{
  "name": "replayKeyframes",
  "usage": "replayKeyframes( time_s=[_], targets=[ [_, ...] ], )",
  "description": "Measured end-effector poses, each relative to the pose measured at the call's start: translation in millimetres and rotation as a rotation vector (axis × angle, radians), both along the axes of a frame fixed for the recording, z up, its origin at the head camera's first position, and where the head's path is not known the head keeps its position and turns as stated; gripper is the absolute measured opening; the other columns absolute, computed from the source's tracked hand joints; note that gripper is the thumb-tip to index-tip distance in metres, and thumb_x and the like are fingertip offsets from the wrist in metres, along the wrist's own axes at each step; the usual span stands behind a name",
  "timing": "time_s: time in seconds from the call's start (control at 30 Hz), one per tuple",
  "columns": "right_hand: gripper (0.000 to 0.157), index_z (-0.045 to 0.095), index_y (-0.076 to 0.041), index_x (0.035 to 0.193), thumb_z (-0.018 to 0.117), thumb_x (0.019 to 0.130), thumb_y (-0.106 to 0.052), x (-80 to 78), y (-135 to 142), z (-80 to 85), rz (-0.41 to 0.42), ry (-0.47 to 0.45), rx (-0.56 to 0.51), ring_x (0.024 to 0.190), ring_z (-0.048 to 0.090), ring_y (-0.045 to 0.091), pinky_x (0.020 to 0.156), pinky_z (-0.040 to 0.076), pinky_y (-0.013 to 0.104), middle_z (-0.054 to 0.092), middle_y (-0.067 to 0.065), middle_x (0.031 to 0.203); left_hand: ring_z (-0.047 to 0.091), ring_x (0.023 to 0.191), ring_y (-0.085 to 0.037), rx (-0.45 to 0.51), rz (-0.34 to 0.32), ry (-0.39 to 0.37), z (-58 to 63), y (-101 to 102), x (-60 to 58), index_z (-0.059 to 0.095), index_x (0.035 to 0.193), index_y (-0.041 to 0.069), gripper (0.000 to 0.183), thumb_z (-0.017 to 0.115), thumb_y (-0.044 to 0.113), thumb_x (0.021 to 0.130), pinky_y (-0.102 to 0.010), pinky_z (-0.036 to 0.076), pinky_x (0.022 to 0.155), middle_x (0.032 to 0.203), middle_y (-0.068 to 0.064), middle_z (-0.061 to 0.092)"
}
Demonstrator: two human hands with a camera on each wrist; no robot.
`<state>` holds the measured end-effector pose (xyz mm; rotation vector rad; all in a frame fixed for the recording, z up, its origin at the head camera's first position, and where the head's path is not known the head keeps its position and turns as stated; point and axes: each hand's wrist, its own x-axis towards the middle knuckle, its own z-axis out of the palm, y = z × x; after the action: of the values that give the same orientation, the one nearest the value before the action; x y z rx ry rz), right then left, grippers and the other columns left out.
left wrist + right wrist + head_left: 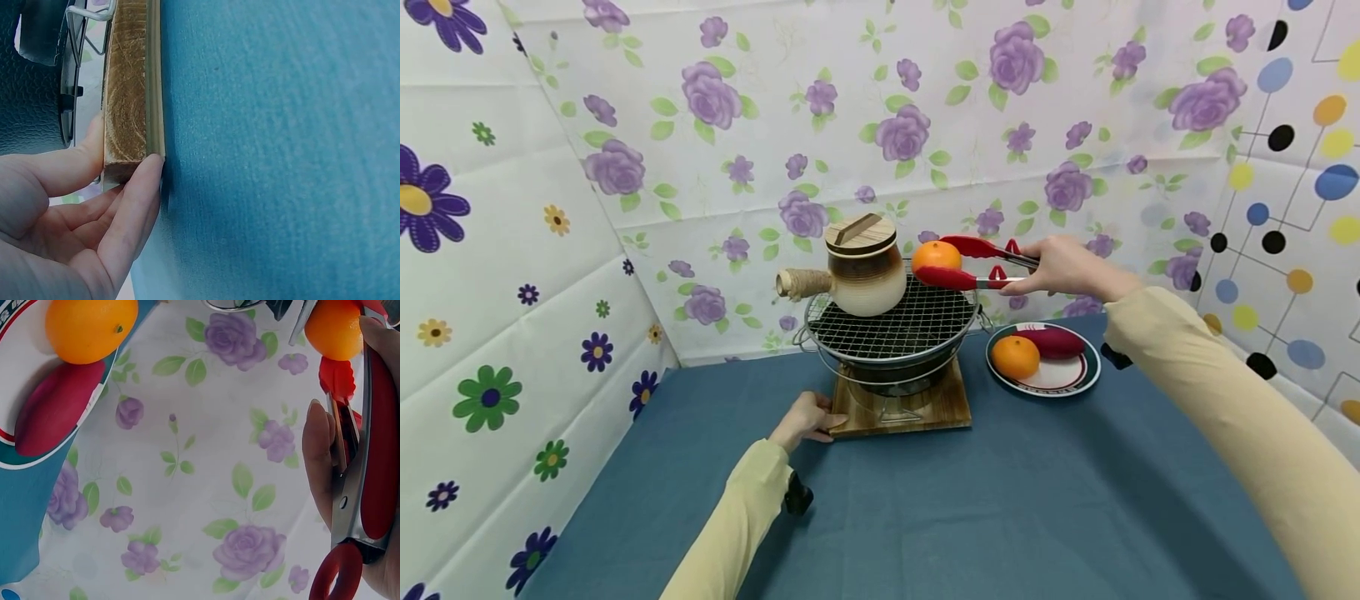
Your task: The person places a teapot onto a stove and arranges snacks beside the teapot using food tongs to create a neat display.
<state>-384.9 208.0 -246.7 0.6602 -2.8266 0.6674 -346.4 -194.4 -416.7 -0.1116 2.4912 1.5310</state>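
Note:
In the head view my right hand (1060,265) grips red-tipped tongs (951,278), which clasp an orange (937,256) above the right side of a round grill's wire mesh (917,321). The right wrist view shows the tongs' red handle (379,444) in that hand. My left hand (808,417) pinches the front left corner of the wooden board (898,408) under the grill, thumb on top and fingers at the edge, as the left wrist view also shows. A lidded clay pot (868,279) with a rope-wrapped handle sits on the mesh's left part.
Right of the grill, a plate (1051,389) carries another orange (1016,358) and a dark red, elongated sweet potato-like item (1054,341). Beneath everything lies a blue tablecloth (970,500). Flower-patterned sheets (850,100) hang close behind the grill and along the sides.

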Motion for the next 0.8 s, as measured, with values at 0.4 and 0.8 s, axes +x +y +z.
replayKeyframes(
  time_s=[0.4,0.8],
  targets=[
    [0.046,0.064,-0.007,0.089,0.076,0.069,-0.047,-3.1,-6,-3.2,-0.002,-0.016,-0.009,0.051,0.055,0.024,0.047,0.049,0.03,0.054,0.004,0.058,0.057,0.085,-0.033,0.001,0.002,0.0,0.7,1,0.9,0.038,0.121,-0.02,0.053,0.067,-0.001,0.081,-0.036,0.055,0.06,0.113,-0.033,0.043],
    [0.047,0.065,-0.007,0.091,0.076,0.068,-0.047,-6.3,-12,-4.7,-0.008,-0.033,-0.014,0.052,0.056,0.024,0.047,0.049,0.03,0.057,0.004,0.06,0.057,0.085,-0.034,-0.016,0.017,-0.008,1.6,1,1.4,0.039,0.121,-0.019,0.052,0.067,-0.001,0.081,-0.036,0.055,0.061,0.114,-0.032,0.043]
  ],
)
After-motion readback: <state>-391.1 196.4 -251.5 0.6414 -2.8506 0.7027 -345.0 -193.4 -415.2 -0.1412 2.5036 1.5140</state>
